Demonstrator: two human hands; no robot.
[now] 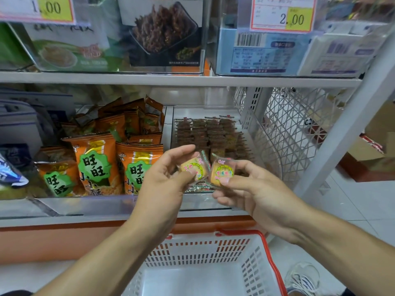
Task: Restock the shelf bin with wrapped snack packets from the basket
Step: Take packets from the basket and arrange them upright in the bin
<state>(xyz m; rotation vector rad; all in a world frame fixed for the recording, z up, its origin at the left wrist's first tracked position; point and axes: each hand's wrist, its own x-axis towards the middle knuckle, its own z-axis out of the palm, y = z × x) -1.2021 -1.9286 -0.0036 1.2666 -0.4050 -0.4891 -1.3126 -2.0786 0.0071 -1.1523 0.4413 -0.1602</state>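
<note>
My left hand (164, 178) pinches a clear-wrapped yellow snack packet (195, 166) between thumb and fingers. Beside it, my right hand (252, 189) pinches a second wrapped packet (222, 171) of the same kind. Both packets hover over the front of the clear shelf bin (205, 202), which holds rows of dark wrapped packets (209, 133) at the back and one flat packet (198, 188) at the front. The white basket with a red rim (271, 259) sits below my arms; its visible floor is bare.
A neighbouring clear bin on the left holds orange snack bags (96, 163). A white lattice panel (295, 133) and a slanted shelf post (346, 133) close off the right side. Upper-shelf bins carry price tags (284, 13). A shoe (303, 278) stands on the floor tiles.
</note>
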